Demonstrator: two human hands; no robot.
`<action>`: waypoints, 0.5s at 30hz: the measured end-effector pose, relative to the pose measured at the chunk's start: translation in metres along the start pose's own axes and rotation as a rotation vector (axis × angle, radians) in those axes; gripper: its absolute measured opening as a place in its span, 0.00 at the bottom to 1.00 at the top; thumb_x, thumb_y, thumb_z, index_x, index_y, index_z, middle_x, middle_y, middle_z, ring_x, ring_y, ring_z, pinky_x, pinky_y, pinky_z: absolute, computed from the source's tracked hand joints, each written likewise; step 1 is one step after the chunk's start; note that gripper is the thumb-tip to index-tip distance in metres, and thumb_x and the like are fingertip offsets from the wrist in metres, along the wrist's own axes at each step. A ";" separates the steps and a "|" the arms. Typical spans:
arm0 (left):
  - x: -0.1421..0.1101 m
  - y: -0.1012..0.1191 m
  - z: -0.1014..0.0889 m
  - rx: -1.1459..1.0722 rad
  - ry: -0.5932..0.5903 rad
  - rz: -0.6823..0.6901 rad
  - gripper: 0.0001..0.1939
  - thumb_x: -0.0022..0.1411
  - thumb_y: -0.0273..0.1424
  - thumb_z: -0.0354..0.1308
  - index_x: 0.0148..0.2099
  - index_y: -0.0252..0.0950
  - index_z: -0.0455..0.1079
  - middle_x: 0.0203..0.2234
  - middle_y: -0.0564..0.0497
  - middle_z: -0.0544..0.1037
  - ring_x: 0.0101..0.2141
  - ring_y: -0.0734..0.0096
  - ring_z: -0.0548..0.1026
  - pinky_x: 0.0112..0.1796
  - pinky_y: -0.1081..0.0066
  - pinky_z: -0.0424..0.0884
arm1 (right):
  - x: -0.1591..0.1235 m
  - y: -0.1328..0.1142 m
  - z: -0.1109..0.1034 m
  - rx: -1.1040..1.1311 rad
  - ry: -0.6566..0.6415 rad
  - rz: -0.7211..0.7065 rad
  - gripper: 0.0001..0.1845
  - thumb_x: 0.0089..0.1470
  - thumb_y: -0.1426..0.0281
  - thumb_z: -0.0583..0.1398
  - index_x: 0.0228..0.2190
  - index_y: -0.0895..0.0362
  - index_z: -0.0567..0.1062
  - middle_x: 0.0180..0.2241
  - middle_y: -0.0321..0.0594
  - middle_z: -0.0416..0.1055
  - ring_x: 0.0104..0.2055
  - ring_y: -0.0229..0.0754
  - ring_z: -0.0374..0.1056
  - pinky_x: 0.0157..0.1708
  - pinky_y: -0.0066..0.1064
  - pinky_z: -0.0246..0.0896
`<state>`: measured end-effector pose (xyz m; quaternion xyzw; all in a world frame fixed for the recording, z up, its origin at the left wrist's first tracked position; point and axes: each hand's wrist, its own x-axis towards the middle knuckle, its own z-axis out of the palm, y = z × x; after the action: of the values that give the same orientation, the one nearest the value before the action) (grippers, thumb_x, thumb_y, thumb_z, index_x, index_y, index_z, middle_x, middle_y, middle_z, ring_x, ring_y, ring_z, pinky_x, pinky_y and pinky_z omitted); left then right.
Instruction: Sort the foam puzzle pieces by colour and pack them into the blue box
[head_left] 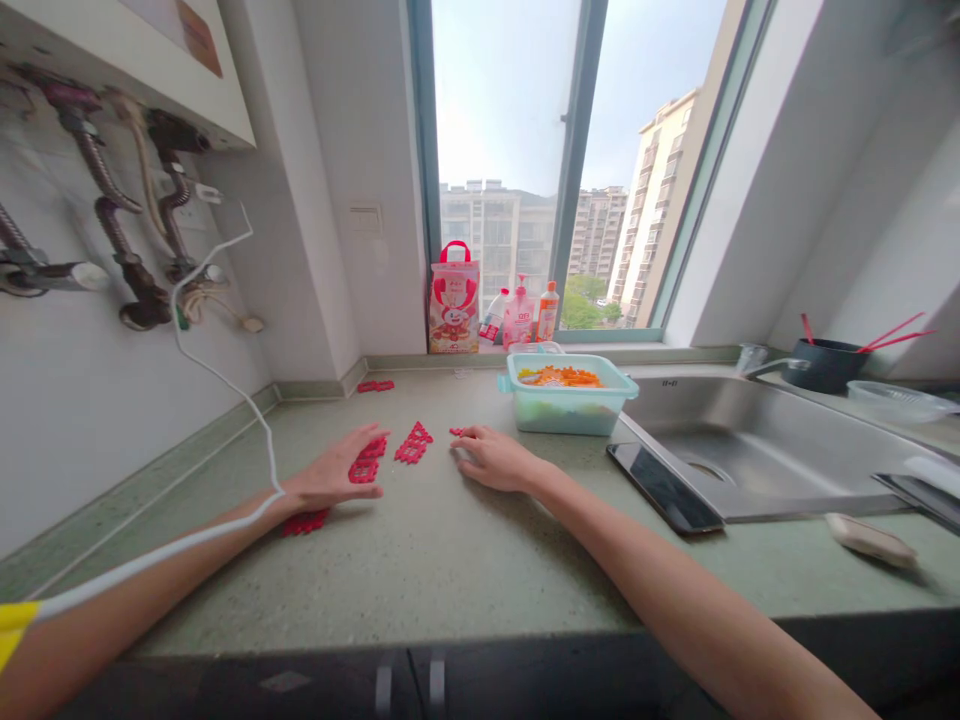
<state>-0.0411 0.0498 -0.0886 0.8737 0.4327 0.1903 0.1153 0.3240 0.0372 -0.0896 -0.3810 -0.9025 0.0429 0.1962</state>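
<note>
My left hand (337, 474) lies low over the counter with its thumb and fingers stretched apart. Flat red interlocking plastic building pieces (365, 470) sit between that thumb and the fingers, partly covered. Under the left wrist, another red piece (306, 522) peeks out. My right hand (495, 460) rests on the counter, its fingers loosely bent and the thumb apart. Its fingertips reach a small red piece (456, 432), mostly hidden by them. In the gap between both hands lies a joined red shape with a pointed top (413, 443). Farther back is one more red piece (375, 386).
A light green tub (568, 418) with orange and yellow pieces stands right of my right hand. Beyond it are a phone (664, 488), a steel sink (750, 508) and a soap bar (870, 540). A white cable (264, 430) crosses my left forearm. Bottles (519, 318) line the sill.
</note>
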 end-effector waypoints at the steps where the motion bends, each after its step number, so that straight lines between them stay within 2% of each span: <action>1: 0.009 0.006 0.005 -0.018 0.001 0.014 0.56 0.53 0.68 0.62 0.74 0.42 0.59 0.74 0.36 0.56 0.70 0.37 0.59 0.69 0.42 0.55 | 0.000 -0.001 0.000 0.001 -0.001 0.001 0.22 0.65 0.68 0.61 0.58 0.57 0.77 0.60 0.55 0.72 0.62 0.54 0.69 0.64 0.45 0.63; 4: 0.041 0.019 0.017 -0.144 0.042 0.103 0.48 0.63 0.67 0.53 0.73 0.43 0.60 0.73 0.39 0.59 0.71 0.43 0.58 0.69 0.45 0.55 | -0.001 -0.001 -0.001 0.005 -0.008 0.008 0.22 0.65 0.68 0.61 0.59 0.58 0.77 0.61 0.55 0.71 0.62 0.54 0.69 0.64 0.45 0.63; 7: 0.074 0.015 0.024 -0.228 0.226 0.185 0.42 0.69 0.65 0.42 0.69 0.43 0.67 0.69 0.42 0.66 0.69 0.46 0.63 0.69 0.49 0.56 | -0.001 0.000 -0.003 0.011 -0.013 0.012 0.23 0.66 0.66 0.61 0.60 0.57 0.75 0.60 0.53 0.72 0.61 0.52 0.70 0.63 0.42 0.63; 9: 0.095 0.001 0.024 -0.196 0.361 0.175 0.41 0.70 0.64 0.39 0.64 0.41 0.71 0.66 0.42 0.70 0.67 0.47 0.65 0.69 0.49 0.57 | -0.002 0.001 -0.004 0.027 -0.013 0.017 0.24 0.65 0.66 0.61 0.61 0.57 0.75 0.60 0.53 0.72 0.61 0.52 0.70 0.64 0.41 0.62; 11: 0.116 -0.021 0.021 -0.145 0.454 0.101 0.41 0.71 0.63 0.36 0.60 0.38 0.74 0.63 0.41 0.72 0.65 0.48 0.67 0.68 0.50 0.59 | -0.003 0.001 -0.007 0.043 -0.011 0.025 0.26 0.65 0.65 0.62 0.61 0.58 0.74 0.59 0.53 0.72 0.61 0.51 0.70 0.63 0.39 0.62; 13: 0.137 -0.044 0.018 -0.085 0.507 -0.060 0.42 0.70 0.62 0.33 0.58 0.37 0.75 0.61 0.39 0.73 0.66 0.47 0.65 0.68 0.48 0.58 | -0.003 0.002 -0.009 0.051 -0.012 0.035 0.27 0.63 0.65 0.63 0.62 0.57 0.73 0.57 0.52 0.73 0.58 0.50 0.72 0.61 0.38 0.64; 14: 0.147 -0.054 0.018 -0.050 0.523 -0.165 0.43 0.70 0.62 0.33 0.58 0.38 0.76 0.63 0.39 0.72 0.67 0.45 0.63 0.68 0.46 0.57 | -0.004 0.002 -0.011 0.053 -0.011 0.039 0.28 0.63 0.66 0.64 0.63 0.57 0.73 0.55 0.51 0.74 0.56 0.50 0.73 0.60 0.37 0.65; 15: 0.156 -0.063 0.017 -0.044 0.526 -0.223 0.43 0.68 0.63 0.36 0.59 0.38 0.75 0.64 0.35 0.71 0.68 0.38 0.60 0.67 0.40 0.54 | -0.003 0.003 -0.012 0.054 -0.009 0.042 0.29 0.62 0.66 0.64 0.63 0.58 0.72 0.53 0.51 0.75 0.54 0.49 0.73 0.58 0.37 0.66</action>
<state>0.0083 0.2119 -0.0908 0.7388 0.5368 0.4057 0.0382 0.3329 0.0362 -0.0808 -0.3945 -0.8936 0.0729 0.2014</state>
